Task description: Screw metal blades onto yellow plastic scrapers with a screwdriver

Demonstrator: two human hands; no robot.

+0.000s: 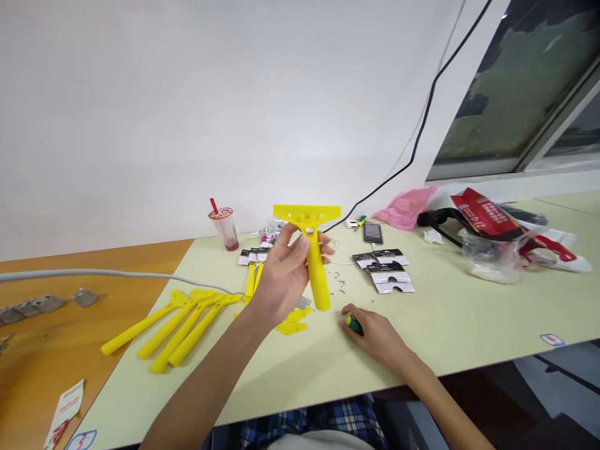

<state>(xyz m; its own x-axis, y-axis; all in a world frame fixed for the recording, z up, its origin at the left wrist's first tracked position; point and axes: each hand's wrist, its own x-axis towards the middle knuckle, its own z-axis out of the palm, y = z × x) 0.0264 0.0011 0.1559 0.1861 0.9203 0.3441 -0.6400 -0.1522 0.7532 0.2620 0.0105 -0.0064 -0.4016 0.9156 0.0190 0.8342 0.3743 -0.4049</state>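
Scraper [319,275] held head-up in left hand [288,275], green tool [355,324] gripped in right hand [379,337], four more scrapers [187,325] on desk [450,325].

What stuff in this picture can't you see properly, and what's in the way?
All in the head view:
Green-and-yellow handle: mostly covered by the right grip.
Yellow T-shaped scraper handle: its neck is partly covered by the left grip.
Phone: the screen is blurred into blocks.
Metal bits: too small to identify.
Row of gray pieces: cut off by the left edge.
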